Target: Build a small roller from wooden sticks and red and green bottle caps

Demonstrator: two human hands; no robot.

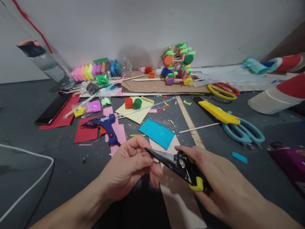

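My left hand [133, 165] is closed in a pinch on a small pale wood-coloured piece [156, 160], mostly hidden by the fingers. My right hand [209, 178] is wrapped round black shears [182, 163] with yellow on the handle. Their blades point left, and the tip reaches my left thumb and forefinger, with the pale piece beside the blades. Just beyond both hands lies a blue rectangle [157, 133] on a pale strip of card [177, 190]. The shears' lower handle is hidden in my right palm.
A blue glue gun [110, 128] lies left on pink and red paper. A yellow utility knife [216, 112] and blue-handled scissors [247, 131] lie right. Behind stands a colourful wheeled stick model [178, 65]. A bottle [45, 62] and a white cable [47, 156] are at left.
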